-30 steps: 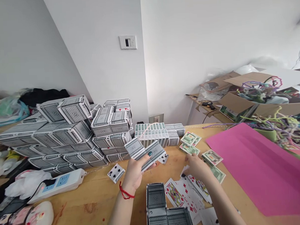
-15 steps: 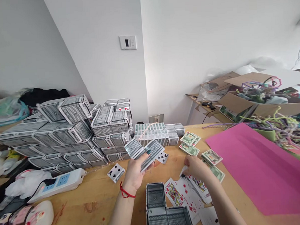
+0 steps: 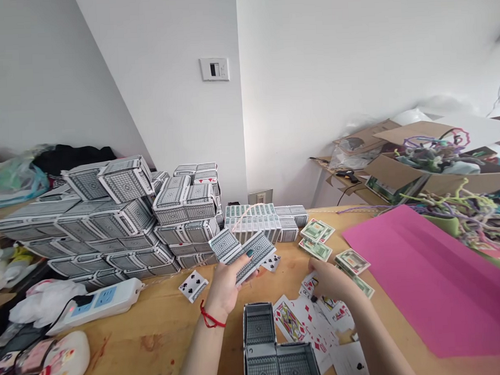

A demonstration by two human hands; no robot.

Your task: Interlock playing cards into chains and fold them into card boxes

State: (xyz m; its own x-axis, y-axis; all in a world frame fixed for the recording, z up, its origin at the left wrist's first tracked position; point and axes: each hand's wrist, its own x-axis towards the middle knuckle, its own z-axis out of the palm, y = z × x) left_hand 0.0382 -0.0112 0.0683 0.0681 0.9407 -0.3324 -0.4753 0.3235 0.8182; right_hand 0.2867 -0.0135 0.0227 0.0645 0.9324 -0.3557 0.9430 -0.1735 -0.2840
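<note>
My left hand is raised above the wooden table and grips a fan of grey-backed playing cards, thumb across them. My right hand lies palm down on a spread of face-up cards, its fingers curled and pinching at the cards beneath. Whether a card is held I cannot make out. An open grey card box stands at the near edge between my forearms. A spade card lies face up to the left.
A big pile of grey card boxes fills the back left. A row of decks and green-backed cards lie behind my hands. A pink sheet covers the right. A power strip lies left. Cardboard boxes with coloured cords stand at right.
My right hand has slid a little toward me over the face-up cards, which have shifted apart. The left hand with its fan has barely moved.
</note>
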